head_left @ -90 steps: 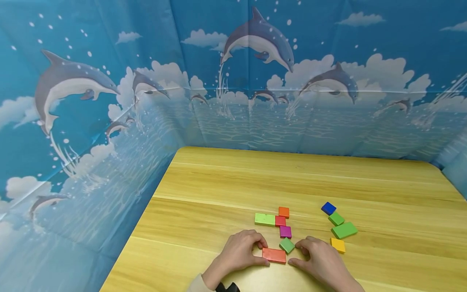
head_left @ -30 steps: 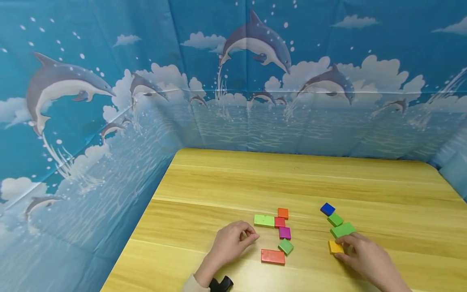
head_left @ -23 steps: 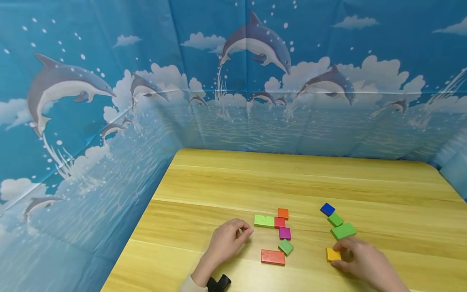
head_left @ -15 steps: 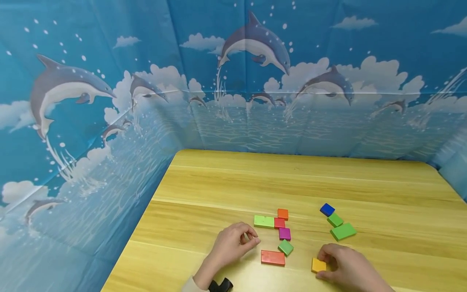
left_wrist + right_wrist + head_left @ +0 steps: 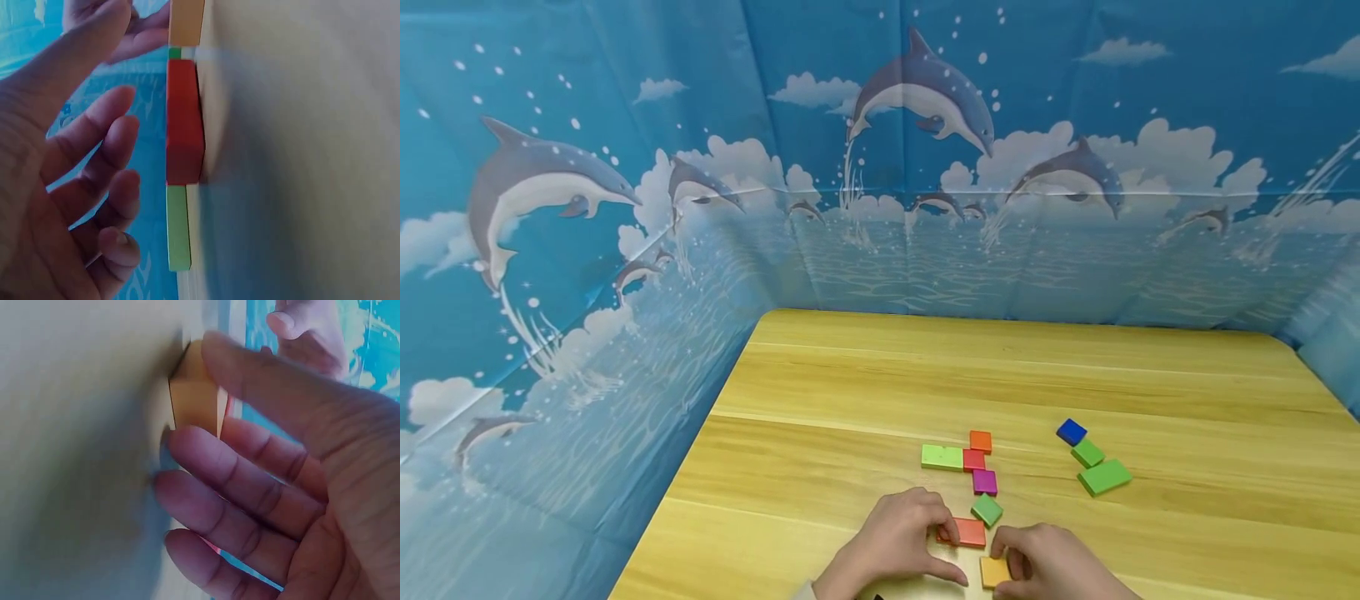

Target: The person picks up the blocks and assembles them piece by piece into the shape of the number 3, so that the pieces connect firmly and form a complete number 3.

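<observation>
My right hand point(image 5: 1060, 565) pinches a square yellow block point(image 5: 994, 572) between thumb and fingers, low and just right of the oblong red block point(image 5: 972, 533). In the right wrist view the thumb lies along one side of the yellow block point(image 5: 197, 403). My left hand point(image 5: 895, 537) reaches over the red block's left end, its fingers loosely bent; the left wrist view shows a gap between them and the red block point(image 5: 183, 125). Beyond lie a green square block point(image 5: 987, 510), a purple one point(image 5: 985, 482), a small red one point(image 5: 973, 461), an orange one point(image 5: 981, 442) and an oblong light green block point(image 5: 942, 457).
To the right on the wooden table point(image 5: 820, 375) a blue block point(image 5: 1071, 432), a small green block point(image 5: 1087, 453) and an oblong green block point(image 5: 1104, 477) form a slanting row. A dolphin-print curtain point(image 5: 880, 250) surrounds the table's far and left sides.
My right hand took the yellow block from the right-hand row and brought it left and nearer, beside the red block. My left hand drew back from the red block, then came over its left end again.
</observation>
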The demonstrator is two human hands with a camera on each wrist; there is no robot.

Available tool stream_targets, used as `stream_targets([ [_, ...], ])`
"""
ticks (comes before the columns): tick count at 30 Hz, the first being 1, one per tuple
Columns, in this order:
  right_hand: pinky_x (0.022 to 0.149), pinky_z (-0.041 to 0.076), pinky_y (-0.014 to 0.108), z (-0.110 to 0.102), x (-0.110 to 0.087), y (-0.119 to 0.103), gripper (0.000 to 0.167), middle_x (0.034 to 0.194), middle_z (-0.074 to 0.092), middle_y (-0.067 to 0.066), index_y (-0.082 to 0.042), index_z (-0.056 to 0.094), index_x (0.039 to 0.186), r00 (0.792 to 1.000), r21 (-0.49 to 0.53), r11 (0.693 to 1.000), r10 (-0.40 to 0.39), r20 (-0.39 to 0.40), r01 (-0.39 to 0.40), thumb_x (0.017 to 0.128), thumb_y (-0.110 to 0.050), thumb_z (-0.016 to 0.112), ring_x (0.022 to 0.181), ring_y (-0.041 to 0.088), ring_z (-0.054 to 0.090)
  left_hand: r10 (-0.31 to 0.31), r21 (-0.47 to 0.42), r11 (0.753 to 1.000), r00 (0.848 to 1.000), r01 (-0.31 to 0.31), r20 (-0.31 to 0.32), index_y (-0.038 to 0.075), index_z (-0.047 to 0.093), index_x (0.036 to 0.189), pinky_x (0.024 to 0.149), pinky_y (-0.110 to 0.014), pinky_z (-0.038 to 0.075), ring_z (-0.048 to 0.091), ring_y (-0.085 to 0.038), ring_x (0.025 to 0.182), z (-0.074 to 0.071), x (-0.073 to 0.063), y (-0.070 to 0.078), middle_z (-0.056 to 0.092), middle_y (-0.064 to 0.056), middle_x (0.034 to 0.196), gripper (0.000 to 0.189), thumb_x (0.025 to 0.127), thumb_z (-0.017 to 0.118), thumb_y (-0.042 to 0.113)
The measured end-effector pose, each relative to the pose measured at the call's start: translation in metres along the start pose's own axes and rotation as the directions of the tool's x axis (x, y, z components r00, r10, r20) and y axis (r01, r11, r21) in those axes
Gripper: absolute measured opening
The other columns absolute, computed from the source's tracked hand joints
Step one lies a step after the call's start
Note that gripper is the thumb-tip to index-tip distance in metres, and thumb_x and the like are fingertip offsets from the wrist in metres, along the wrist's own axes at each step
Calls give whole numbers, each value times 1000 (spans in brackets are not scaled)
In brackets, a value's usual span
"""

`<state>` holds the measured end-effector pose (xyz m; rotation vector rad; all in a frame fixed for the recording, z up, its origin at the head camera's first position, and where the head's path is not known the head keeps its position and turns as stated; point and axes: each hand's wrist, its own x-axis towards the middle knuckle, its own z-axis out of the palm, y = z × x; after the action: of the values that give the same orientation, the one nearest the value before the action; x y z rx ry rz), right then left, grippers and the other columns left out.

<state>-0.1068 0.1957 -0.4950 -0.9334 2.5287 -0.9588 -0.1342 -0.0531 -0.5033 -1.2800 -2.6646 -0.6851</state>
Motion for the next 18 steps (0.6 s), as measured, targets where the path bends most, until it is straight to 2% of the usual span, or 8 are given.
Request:
stream_targets([
  [5,49,38,18,8,7,-8,22,64,45,-21,-17,63,92,1000,17,1000,-24,-6,24,81,-31,76,53,-4,40,40,72,996,997,-45,64,34,64,74,59,-5,28,38,14,69,3,-1,4,47,27,72,38,58,78,66],
  [11,52,39,18,16,12,-13,21,66,44,-21,-11,68,99,997,24,998,-65,-34,66,81,-19,76,56,-4,41,12,173,985,998,-24,69,35,57,66,52,-8,25,33,11,61,5,-2,6,38,28,63,42,56,76,71],
  [14,54,39,18,18,14,-14,21,69,45,-22,-10,69,101,995,6,996,-88,-39,89,81,-16,75,59,-4,42,11,212,977,998,-22,54,35,54,63,50,-9,24,31,10,57,2,-2,9,34,27,61,43,56,76,70],
  [18,56,40,18,20,16,-15,22,72,46,-22,-11,70,104,991,-21,992,-122,-47,121,83,-16,74,62,-4,43,55,242,969,998,-50,-11,32,57,64,49,-9,23,33,8,56,-5,-4,16,35,24,61,42,56,78,67],
])
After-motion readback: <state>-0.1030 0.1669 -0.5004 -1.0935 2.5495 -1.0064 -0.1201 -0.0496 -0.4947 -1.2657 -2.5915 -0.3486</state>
